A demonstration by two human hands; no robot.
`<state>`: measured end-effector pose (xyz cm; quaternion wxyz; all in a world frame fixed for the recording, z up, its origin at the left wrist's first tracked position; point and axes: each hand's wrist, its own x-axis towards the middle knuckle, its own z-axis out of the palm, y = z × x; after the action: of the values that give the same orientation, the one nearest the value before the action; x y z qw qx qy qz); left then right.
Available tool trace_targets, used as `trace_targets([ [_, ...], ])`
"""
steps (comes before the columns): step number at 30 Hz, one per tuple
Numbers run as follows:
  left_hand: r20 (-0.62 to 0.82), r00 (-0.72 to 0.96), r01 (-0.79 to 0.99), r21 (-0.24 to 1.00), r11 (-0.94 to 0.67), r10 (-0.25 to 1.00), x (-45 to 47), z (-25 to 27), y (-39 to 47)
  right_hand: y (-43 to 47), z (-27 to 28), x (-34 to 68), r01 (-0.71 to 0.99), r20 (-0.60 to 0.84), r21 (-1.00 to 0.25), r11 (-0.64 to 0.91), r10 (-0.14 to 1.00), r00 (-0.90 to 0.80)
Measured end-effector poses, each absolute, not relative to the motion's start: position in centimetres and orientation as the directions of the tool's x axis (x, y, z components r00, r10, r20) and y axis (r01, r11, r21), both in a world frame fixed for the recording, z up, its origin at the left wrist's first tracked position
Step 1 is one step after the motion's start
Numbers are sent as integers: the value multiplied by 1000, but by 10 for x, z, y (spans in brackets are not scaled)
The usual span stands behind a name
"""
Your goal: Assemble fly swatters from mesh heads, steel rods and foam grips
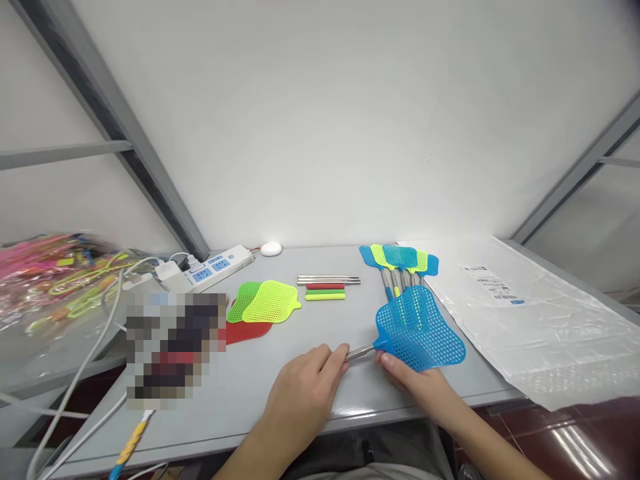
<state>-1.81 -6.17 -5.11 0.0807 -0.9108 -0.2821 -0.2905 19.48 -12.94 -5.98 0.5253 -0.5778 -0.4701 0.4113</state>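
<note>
Held over the front of the table is a fly swatter [425, 337] with a blue mesh head and a short metal rod. My left hand [305, 390] is closed around the rod, and its handle end is hidden in the fingers. My right hand [423, 387] grips the blue head from below near its neck, thumb along the edge. Behind the head, several put-together swatters [400, 257] in blue and yellow lie side by side. To the left are loose mesh heads in yellow [273, 301], green [245, 297] and red [250, 331]. Metal rods [329, 279] lie above red, green and yellow handles [325, 293].
A power strip [220, 267] with plugs and white cables sits at the back left, beside a blurred object [175, 350]. Plastic bags of colourful items [65, 287] are at the far left. A white plastic packing bag [505, 320] covers the right side. A white round device [271, 249] stands by the wall.
</note>
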Motion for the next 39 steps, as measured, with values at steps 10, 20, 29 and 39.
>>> trace_targets([
  [10, 566, 710, 547, -69, -834, 419, -14, -51, -67, -126, -87, 180, 6, -35, -999, -40, 924, 381],
  [20, 533, 731, 545, -81, -835, 426, 21, -49, -69, -118, -53, 176, 119, 79, -993, 27, 886, 457],
  [29, 501, 748, 522, -39, -852, 436, 33, -39, -67, -125, -51, 180, 163, 119, -985, 62, 922, 368],
  [39, 527, 742, 551, -125, -825, 415, 22, -32, -65, -126, -56, 183, 147, 79, -989, 23, 919, 387],
])
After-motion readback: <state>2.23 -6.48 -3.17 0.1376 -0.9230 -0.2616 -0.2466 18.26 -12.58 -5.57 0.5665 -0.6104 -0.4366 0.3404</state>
